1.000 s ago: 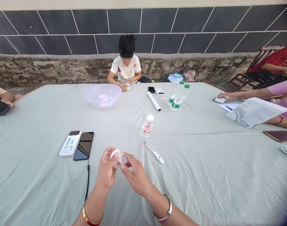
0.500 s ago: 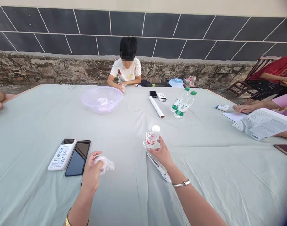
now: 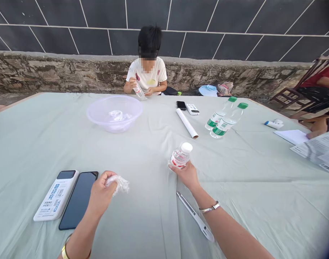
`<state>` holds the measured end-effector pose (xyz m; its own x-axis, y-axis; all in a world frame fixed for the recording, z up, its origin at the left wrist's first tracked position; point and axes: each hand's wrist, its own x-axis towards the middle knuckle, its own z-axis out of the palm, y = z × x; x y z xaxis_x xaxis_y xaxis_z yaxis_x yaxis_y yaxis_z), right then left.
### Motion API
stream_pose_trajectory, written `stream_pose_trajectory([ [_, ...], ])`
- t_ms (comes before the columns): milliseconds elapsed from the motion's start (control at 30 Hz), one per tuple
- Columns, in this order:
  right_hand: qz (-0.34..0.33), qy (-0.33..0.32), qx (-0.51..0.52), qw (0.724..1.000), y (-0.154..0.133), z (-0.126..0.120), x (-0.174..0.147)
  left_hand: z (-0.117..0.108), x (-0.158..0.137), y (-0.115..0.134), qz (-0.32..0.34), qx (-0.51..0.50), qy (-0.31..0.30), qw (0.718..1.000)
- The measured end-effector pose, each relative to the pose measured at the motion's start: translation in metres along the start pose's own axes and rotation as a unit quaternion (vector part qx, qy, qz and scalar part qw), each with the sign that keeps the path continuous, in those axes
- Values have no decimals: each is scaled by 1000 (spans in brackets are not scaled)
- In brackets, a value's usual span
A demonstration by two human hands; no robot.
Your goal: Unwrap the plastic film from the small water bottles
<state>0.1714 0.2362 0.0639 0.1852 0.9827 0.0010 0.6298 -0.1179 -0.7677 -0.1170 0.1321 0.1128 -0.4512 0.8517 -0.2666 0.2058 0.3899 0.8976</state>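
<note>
My left hand [image 3: 102, 194] is closed on a crumpled piece of clear plastic wrap [image 3: 121, 184], above the table cloth. My right hand [image 3: 188, 176] wraps round the lower part of a small clear bottle [image 3: 181, 156] with a white cap and a red-and-white label. The bottle leans slightly to the right. A white utility knife [image 3: 195, 216] lies below my right wrist. Beside my left hand are a dark phone [image 3: 79, 199] and a white power bank [image 3: 56, 196].
A translucent purple basin [image 3: 92, 117] holds crumpled plastic. Across the table a person [image 3: 148, 77] holds a similar bottle [image 3: 138, 90]. A white roll [image 3: 187, 123], two green-capped bottles [image 3: 220, 126] and another power bank [image 3: 192, 109] stand or lie mid-table. Papers [image 3: 319, 149] lie at right.
My right hand's fingers have closed round the small bottle, where before they touched its side. My left hand still holds the plastic. The person opposite now has a bottle raised. The view has shifted.
</note>
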Motion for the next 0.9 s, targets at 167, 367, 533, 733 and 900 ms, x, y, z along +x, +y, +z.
stream_pose_trajectory([
  [167, 14, 49, -14, 999, -10, 12, 66, -18, 62, 45, 73, 55, 72, 993],
  [367, 30, 86, 1, 996, -27, 25, 132, -14, 182, 126, 213, 185, 258, 924],
  [533, 66, 106, -4, 992, -37, 40, 168, 6, 253, 159, 84, 371, 97, 920],
  [733, 116, 108, 7, 987, -40, 44, 189, 15, 218, 153, 141, 426, 111, 887],
  [900, 116, 116, 47, 985, -38, 38, 139, 49, 97, 91, 334, 276, 73, 898],
])
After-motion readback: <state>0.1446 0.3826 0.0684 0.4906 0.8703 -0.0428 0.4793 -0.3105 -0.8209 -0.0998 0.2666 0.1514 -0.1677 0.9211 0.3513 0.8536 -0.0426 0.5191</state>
